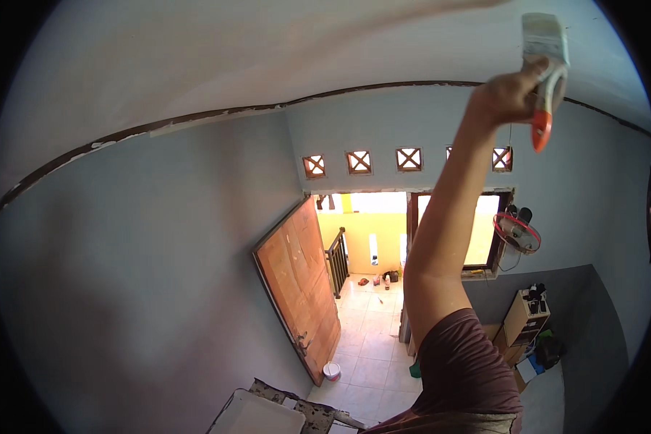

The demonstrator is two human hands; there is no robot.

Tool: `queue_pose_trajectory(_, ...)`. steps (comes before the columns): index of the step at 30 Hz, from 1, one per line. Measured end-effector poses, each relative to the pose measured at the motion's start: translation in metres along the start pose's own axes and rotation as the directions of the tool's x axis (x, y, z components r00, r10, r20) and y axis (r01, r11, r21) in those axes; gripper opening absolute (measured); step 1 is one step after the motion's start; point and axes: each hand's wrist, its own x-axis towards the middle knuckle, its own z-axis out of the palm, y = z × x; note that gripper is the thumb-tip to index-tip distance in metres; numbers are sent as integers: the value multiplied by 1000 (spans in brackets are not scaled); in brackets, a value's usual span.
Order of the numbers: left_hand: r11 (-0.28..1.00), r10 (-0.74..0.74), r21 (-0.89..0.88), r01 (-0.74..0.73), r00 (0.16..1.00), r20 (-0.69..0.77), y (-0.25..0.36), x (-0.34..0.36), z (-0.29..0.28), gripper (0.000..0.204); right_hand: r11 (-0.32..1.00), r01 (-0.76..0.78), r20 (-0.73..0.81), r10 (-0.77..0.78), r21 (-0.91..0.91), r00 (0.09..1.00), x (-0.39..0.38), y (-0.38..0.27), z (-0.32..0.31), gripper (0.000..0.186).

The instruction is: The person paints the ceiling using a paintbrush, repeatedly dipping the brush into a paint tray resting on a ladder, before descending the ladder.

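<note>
My right arm reaches up from the lower right, in a dark maroon sleeve. High on the right, my right hand (517, 95) is closed round a paintbrush (544, 36). The brush is wide and flat, with its pale, paint-covered bristle end pointing up. Its handle ends in an orange tip that hangs below my fist. Behind the bristles spreads the white ceiling (195, 58); whether they touch it I cannot tell. A dark strip (383, 85) runs along where ceiling and wall meet. My left hand is out of sight.
Below stands an open wooden door (300, 282), with a small white bucket (331, 371) at its foot. A pale tray-like surface (257, 416) lies at the bottom. On the right are a wall fan (517, 233), a window (482, 230) and a small shelf cabinet (524, 318).
</note>
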Motion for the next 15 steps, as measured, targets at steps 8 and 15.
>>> queue_pose_trajectory(8, 981, 196, 31, -193, 959, -207, -63, 9, 20, 30, 954, 157, 294, -78, -255, 953, -180, 11, 54, 31)
queue_pose_trajectory(15, 995, 97, -1, -99, 977, -191, -7, -3, 8, 25, 995, 67, 720, 10, -77, 694, -253, -12, 40, 33)
